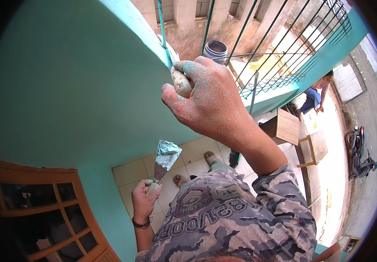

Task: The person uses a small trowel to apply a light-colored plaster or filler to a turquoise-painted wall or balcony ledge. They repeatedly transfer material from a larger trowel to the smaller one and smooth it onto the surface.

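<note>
My right hand (214, 94), speckled with turquoise paint, is raised and closed around the pale, stained handle of a putty knife (181, 83). Its far end meets the narrow edge of the turquoise wall (153, 41), beside the window opening; the blade is mostly hidden behind my fingers. Lower and to the left, my left hand (144, 198) grips a second putty knife (160, 170) with the blade pointing up. A thick lump of light blue putty (168, 153) covers that blade's wide end.
Green metal bars (241, 37) run across the opening, with a dark bucket (216, 49) beyond them. A wooden-framed window (44, 209) is at lower left. Farther right are a wooden box (286, 126), a small wooden stool (317, 148), a crouching person (313, 98) and a motorcycle (359, 153).
</note>
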Action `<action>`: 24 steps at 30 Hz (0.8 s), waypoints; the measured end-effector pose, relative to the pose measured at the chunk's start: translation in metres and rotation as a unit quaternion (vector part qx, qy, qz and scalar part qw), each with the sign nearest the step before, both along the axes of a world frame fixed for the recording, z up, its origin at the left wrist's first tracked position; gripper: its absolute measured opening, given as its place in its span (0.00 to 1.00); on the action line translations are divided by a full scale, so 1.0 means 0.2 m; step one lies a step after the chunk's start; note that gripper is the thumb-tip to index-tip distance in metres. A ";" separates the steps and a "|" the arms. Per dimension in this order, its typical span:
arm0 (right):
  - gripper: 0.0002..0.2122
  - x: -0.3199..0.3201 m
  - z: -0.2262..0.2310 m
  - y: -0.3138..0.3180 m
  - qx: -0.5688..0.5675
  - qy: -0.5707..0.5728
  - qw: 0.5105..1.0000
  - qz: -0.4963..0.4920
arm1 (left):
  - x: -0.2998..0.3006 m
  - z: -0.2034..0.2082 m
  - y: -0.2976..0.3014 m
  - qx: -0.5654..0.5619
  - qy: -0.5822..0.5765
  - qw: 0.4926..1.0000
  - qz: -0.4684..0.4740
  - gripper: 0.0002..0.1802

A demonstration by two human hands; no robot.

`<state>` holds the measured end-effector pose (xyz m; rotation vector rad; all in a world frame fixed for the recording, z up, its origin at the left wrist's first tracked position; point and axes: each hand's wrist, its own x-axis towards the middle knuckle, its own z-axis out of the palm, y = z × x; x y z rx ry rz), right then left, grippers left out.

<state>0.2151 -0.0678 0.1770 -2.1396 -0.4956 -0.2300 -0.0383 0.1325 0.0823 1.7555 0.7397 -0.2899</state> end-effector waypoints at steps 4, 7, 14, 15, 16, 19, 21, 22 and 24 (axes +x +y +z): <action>0.16 0.01 -0.05 -0.04 0.059 -0.048 0.997 0.003 | 0.01 0.04 -0.03 0.006 0.027 1.000 -0.005 0.08; 0.16 0.02 -0.07 -0.06 0.081 -0.032 0.996 0.008 | -0.01 -0.01 0.00 -0.001 0.021 1.000 -0.011 0.08; 0.17 0.13 -0.01 -0.26 0.108 0.097 0.988 0.056 | -0.01 -0.01 -0.04 -0.013 0.020 0.999 -0.021 0.08; 0.17 0.15 -0.02 -0.27 0.116 0.109 0.985 0.065 | 0.00 -0.01 -0.05 -0.010 0.024 0.999 -0.025 0.08; 0.18 0.16 -0.02 -0.29 0.125 0.121 0.982 0.075 | 0.00 -0.01 -0.05 -0.008 0.028 0.999 -0.028 0.08; 0.18 0.18 -0.04 -0.34 0.128 0.142 0.979 0.076 | 0.00 -0.01 -0.06 -0.005 0.037 0.999 -0.029 0.08; 0.17 0.18 -0.06 -0.38 0.139 0.141 0.974 0.108 | -0.02 -0.02 -0.06 -0.002 0.040 0.999 -0.027 0.08; 0.16 0.18 -0.08 -0.38 0.142 0.141 0.972 0.120 | -0.02 -0.03 -0.06 -0.001 0.040 0.999 -0.027 0.08; 0.16 0.17 -0.09 -0.41 0.124 0.105 0.977 0.139 | -0.03 -0.04 -0.07 0.002 0.032 0.999 -0.028 0.08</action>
